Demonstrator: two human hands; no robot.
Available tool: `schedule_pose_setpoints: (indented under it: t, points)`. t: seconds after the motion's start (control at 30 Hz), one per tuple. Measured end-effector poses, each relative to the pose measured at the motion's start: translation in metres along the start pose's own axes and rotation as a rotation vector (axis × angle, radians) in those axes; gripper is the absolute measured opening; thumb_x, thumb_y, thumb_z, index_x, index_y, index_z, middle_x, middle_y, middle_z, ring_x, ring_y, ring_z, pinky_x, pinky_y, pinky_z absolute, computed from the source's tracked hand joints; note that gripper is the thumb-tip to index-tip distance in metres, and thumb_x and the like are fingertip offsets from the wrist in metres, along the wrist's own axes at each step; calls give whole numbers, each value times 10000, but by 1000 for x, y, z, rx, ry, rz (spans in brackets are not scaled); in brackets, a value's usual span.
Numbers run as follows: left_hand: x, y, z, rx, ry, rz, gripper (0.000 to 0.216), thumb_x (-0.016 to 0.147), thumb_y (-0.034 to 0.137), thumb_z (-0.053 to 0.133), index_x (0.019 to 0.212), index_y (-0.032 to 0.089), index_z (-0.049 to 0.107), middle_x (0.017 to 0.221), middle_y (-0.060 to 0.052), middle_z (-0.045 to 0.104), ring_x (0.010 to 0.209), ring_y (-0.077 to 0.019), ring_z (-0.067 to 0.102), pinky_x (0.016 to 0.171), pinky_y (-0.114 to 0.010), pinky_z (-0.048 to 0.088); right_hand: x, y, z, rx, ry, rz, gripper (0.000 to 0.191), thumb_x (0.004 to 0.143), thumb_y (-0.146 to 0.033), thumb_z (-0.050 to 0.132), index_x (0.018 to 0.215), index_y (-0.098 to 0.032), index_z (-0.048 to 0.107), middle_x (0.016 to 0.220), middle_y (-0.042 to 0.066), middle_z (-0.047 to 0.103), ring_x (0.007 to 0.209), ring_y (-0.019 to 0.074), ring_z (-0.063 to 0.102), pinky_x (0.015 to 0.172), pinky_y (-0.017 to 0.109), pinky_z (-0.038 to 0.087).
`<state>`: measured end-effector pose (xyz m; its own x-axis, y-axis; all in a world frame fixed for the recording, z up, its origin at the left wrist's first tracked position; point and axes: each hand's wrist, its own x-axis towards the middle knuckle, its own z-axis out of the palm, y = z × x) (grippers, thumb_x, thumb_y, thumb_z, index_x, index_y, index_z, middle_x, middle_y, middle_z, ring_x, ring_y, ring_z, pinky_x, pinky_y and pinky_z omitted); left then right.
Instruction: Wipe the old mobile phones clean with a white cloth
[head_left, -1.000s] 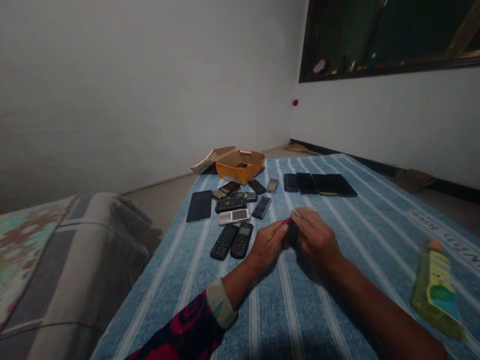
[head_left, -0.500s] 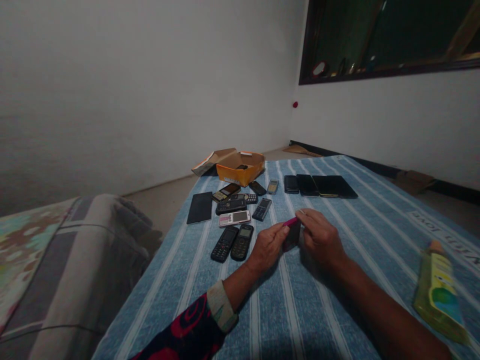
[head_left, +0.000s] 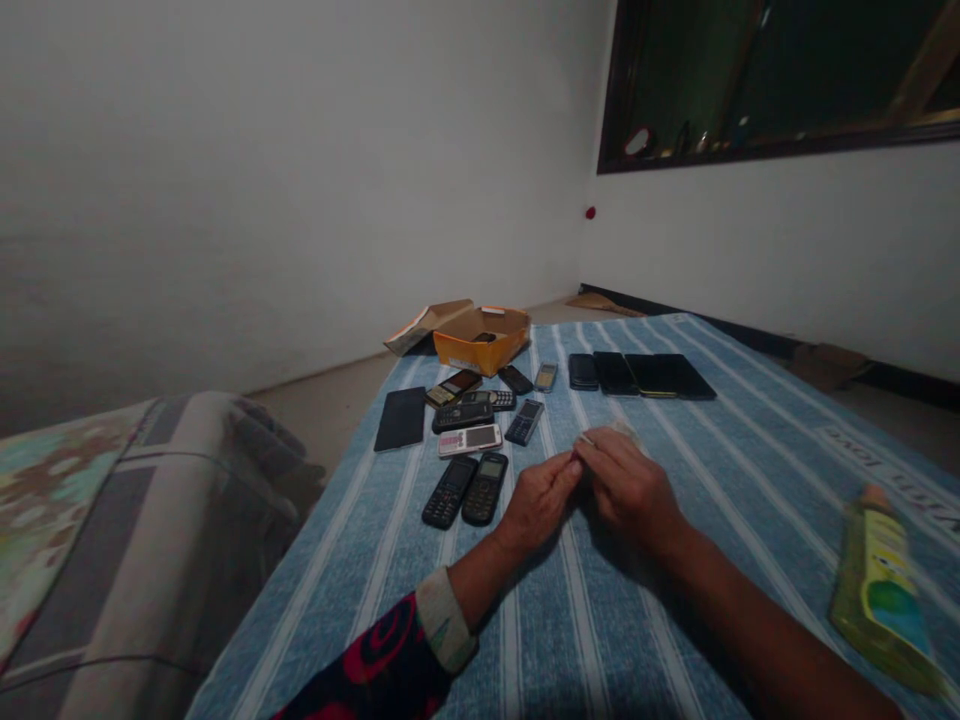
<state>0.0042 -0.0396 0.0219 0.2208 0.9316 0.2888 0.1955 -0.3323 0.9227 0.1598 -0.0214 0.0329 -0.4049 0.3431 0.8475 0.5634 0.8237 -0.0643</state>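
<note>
My left hand (head_left: 541,500) is closed, its thumb and fingertips meeting my right hand over the middle of the bed-like striped surface. The thin pink-edged phone that showed between them earlier is hidden behind the fingers now. Closed as well, my right hand (head_left: 626,485) has a pale crumpled piece, perhaps cloth or tissue (head_left: 624,430), poking out behind its knuckles. Left of the hands lie two dark keypad phones (head_left: 484,488), a white and pink phone (head_left: 469,440) and a slim grey keypad phone (head_left: 524,422). Several more phones (head_left: 463,415) lie behind these.
An open orange box (head_left: 480,355) with a phone inside stands at the far end. Black smartphones (head_left: 616,373) lie in a row at the back right, and a black tablet-like slab (head_left: 400,418) at the left. A yellow-green bottle (head_left: 885,600) lies near the right edge.
My right hand has shifted left and slightly down against my left hand. The pink edge between them has gone out of sight, and the pale crumpled piece now shows behind the right hand.
</note>
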Motion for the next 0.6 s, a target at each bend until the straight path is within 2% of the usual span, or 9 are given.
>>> schedule_pose_setpoints:
  t: [0.1,0.23,0.4,0.5,0.6]
  points:
    - [-2,-6,0,-14,-24,-16,385,932,444,480,1031,131,681,846,-39,647,784,-180,562,774,-293,466,0,4,-1,7,-2,19,333,889,-77,427,1140,-157,632,987,124,678,989,251,637,894,436,551]
    - [-5,-15,2,-10,-82,-20,336,864,315,562,1131,143,670,954,-45,696,869,-204,606,826,-310,479,-2,12,0,29,46,64,395,824,-26,431,1126,-182,632,965,100,677,963,247,642,865,429,560]
    - [-6,-15,2,273,-122,-25,344,818,193,534,1132,159,671,972,-53,709,877,-224,626,831,-331,468,-9,25,5,54,125,150,428,761,-2,424,1074,-183,652,967,96,689,950,241,659,844,427,572]
    - [-4,-12,1,468,-122,-21,288,836,214,537,1073,166,694,956,-72,711,911,-250,627,849,-349,449,-12,31,8,99,145,226,418,754,-16,423,1043,-189,671,971,92,696,940,230,671,830,412,577]
    - [-3,-11,0,562,-129,-12,251,869,246,517,1019,171,704,911,-76,705,898,-252,623,828,-344,444,-13,35,9,185,199,303,383,754,-44,433,991,-191,696,958,85,706,916,214,682,823,386,576]
